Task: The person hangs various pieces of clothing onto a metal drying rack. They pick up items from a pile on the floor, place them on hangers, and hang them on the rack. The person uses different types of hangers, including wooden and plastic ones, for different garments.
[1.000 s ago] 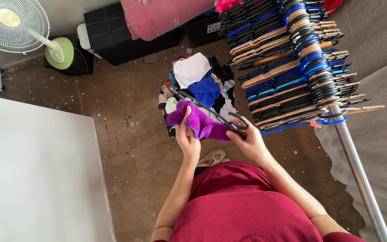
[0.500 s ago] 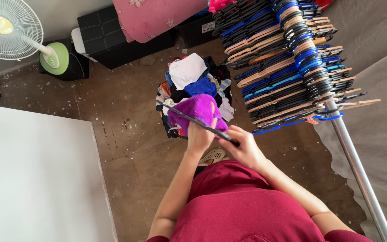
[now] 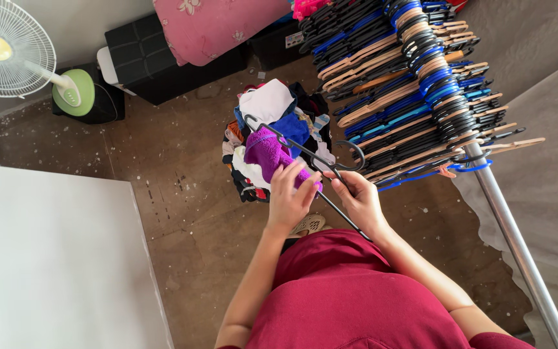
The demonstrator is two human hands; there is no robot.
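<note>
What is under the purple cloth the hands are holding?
Below the purple cloth sits a pile of clothes: white, blue and dark pieces show. The left hand and the cloth hide the pile's near part; any basket is out of sight.

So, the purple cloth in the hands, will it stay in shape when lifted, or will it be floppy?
Probably floppy: the purple cloth bunches and droops over the black hanger instead of holding a flat shape. It looks fuzzy, so likely grippy rather than slippery under the left hand. It seems light, since the thin hanger, held by the right hand, shows no bending.
</note>
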